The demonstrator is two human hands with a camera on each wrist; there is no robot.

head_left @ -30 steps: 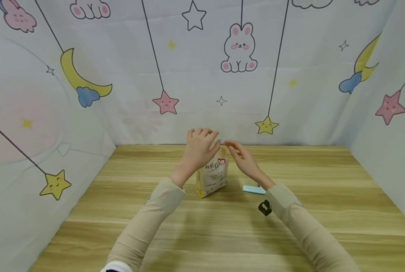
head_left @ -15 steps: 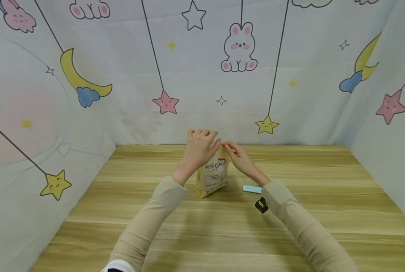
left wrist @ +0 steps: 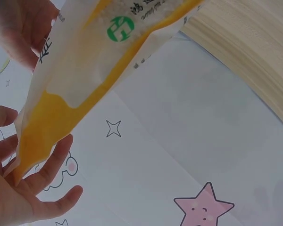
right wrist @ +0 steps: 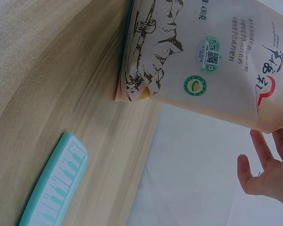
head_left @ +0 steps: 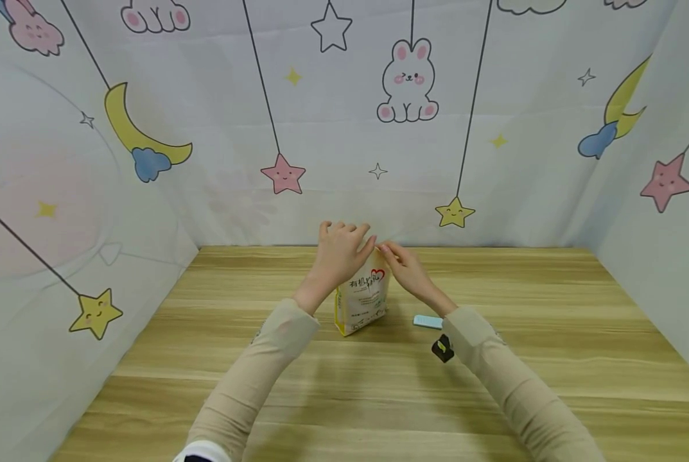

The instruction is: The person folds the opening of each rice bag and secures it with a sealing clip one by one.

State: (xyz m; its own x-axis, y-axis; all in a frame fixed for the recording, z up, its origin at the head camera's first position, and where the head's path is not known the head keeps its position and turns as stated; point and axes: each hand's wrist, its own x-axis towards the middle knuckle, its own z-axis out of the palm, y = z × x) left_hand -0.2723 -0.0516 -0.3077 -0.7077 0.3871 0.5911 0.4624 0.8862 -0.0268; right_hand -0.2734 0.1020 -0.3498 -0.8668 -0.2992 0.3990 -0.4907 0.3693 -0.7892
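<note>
An upright white-and-yellow printed food bag [head_left: 363,300] stands on the table. My left hand [head_left: 340,251] is at its top left; in the left wrist view, the thumb and fingers of that left hand [left wrist: 23,188] lie on either side of the bag's tapered yellow top and grip it. My right hand [head_left: 406,266] pinches the top right corner between thumb and forefinger. The right wrist view shows that right hand [right wrist: 273,174] partly, with fingertips at the edge of the bag [right wrist: 217,61]. The bag's top fold is mostly hidden behind the fingers.
A small light-teal piece with printed piano keys [head_left: 427,321] lies on the wood-grain table [head_left: 344,391], right of the bag. A small black device [head_left: 443,348] sits by the right cuff. Behind stands a white cloth [head_left: 344,205] with cartoon prints.
My right hand has moved slightly left, from beside the bag onto its top right corner, and its thumb and forefinger have closed there. The left hand and the bag have hardly moved.
</note>
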